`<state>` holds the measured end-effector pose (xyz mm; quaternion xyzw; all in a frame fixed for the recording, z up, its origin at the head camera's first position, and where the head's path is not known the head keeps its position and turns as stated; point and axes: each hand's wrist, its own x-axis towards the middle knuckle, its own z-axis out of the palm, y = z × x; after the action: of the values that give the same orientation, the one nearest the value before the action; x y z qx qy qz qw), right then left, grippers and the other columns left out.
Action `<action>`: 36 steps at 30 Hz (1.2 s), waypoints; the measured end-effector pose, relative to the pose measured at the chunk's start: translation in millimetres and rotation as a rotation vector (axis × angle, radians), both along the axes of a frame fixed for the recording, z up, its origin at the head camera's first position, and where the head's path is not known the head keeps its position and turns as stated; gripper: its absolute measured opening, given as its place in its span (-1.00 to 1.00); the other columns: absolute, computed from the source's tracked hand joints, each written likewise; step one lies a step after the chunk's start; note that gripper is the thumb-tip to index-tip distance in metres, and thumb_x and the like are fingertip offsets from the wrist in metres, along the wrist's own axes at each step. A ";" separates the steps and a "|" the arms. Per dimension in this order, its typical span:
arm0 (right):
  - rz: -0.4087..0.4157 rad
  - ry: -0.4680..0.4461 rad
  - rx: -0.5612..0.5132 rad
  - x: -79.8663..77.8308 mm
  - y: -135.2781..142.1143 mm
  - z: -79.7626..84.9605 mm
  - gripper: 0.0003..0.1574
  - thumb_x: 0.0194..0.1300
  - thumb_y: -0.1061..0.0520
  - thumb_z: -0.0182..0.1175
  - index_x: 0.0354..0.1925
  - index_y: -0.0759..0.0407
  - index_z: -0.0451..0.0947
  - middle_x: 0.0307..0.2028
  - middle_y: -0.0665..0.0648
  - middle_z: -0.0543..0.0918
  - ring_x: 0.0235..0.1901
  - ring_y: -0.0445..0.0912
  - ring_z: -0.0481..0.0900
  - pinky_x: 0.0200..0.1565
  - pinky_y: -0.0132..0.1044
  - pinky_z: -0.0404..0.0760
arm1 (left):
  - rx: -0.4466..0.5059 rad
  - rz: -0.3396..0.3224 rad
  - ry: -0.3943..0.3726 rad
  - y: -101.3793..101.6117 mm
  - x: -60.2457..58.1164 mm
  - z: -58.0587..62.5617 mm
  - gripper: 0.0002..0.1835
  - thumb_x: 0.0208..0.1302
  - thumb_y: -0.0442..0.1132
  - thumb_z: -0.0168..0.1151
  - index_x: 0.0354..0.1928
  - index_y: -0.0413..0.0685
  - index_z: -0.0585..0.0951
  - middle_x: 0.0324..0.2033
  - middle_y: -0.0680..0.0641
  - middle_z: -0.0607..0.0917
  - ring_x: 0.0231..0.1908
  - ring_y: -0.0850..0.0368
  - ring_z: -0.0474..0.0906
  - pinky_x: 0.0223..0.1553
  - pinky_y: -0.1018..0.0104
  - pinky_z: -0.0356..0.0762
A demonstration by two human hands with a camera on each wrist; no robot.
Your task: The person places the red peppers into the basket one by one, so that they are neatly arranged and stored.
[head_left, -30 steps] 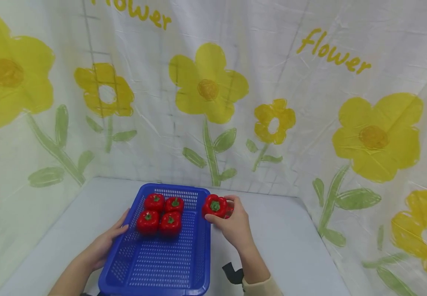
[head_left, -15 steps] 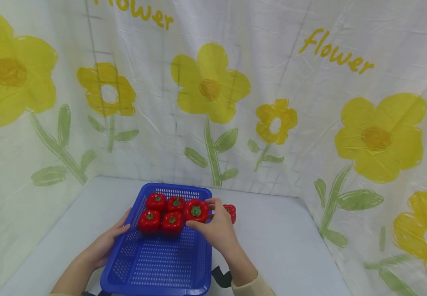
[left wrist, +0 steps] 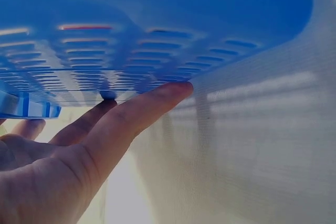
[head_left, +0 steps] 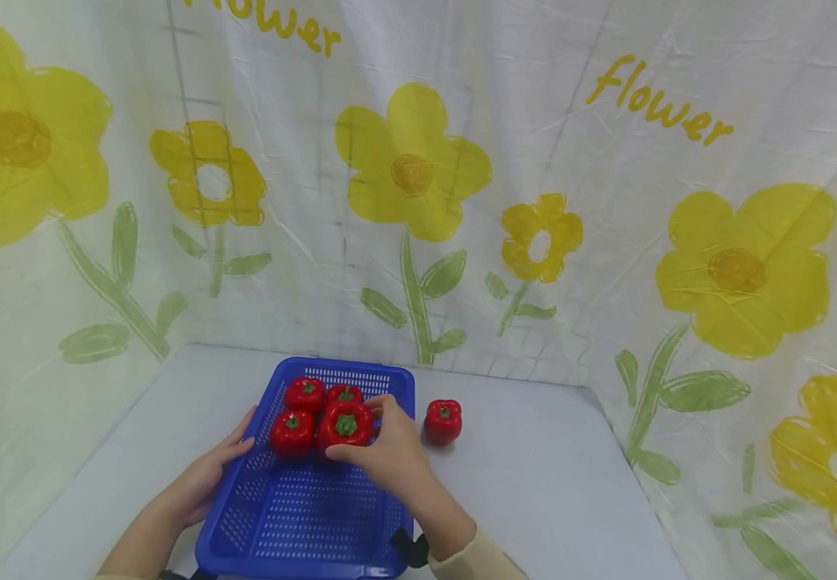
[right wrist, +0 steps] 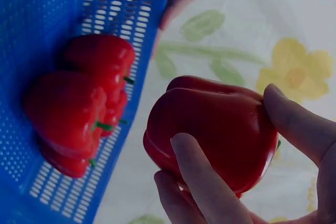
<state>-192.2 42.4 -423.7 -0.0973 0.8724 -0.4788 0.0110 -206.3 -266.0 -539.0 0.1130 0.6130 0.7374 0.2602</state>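
My right hand [head_left: 392,447] holds a glossy red bell pepper [head_left: 345,424] above the blue plastic basket [head_left: 389,548], its green stem facing the head camera. Several other red bell peppers sit inside toward the back, among them a front-left one [head_left: 292,435]; the held pepper covers most of another. In the right wrist view, thumb and fingers lie around the held pepper [right wrist: 215,135], with the basket peppers [right wrist: 68,108] off to the left. On the basket's left side, my left hand [head_left: 204,479] rests with extended fingers touching its slotted wall, as the left wrist view also shows.
One more red bell pepper [head_left: 443,422] stands on the white table [head_left: 534,483], just right of the basket. Behind the table hangs a white curtain [head_left: 295,274] printed with yellow flowers. A black strap [head_left: 411,549] is at the right wrist.
The right hand has carried its bell pepper leftward from beside the basket to over the peppers inside. The pepper left on the table is now uncovered. The left hand stays at the basket.
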 end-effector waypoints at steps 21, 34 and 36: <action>0.136 -0.020 0.206 -9.3 -56.9 -36.3 -0.13 -0.11 -0.21 0.63 0.05 -0.04 0.38 -0.12 -0.06 0.60 -0.14 -0.23 0.56 -0.10 -0.24 0.73 | 0.012 -0.015 -0.016 -3.7 -0.2 -3.5 -0.36 0.66 0.05 -0.45 0.50 0.65 -0.52 0.54 -0.31 -0.53 0.50 -0.47 -0.01 0.28 -0.36 0.37; 0.144 -0.063 0.375 -12.0 -86.3 -57.2 0.17 -0.16 -0.29 0.63 0.28 0.13 0.34 0.12 0.09 0.61 0.16 0.01 0.60 0.13 0.04 0.66 | -0.003 0.010 -0.027 -2.2 -1.3 -2.4 -0.35 0.66 0.07 -0.42 0.52 0.63 -0.48 0.56 -0.27 -0.50 0.51 -0.32 0.11 0.28 -0.34 0.39; 0.145 -0.075 0.399 -11.5 -89.9 -58.1 0.28 -0.16 -0.30 0.63 0.38 0.16 0.29 0.23 0.15 0.58 0.24 0.08 0.57 0.17 0.09 0.62 | -0.012 0.020 -0.025 -1.7 -1.5 -2.5 -0.35 0.65 0.07 -0.42 0.52 0.62 -0.47 0.57 -0.27 -0.49 0.52 -0.38 0.02 0.26 -0.33 0.42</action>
<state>-203.7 -47.5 -481.8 -0.1378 0.9396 -0.2979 0.0970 -207.8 -267.7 -541.5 0.0961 0.6152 0.7375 0.2613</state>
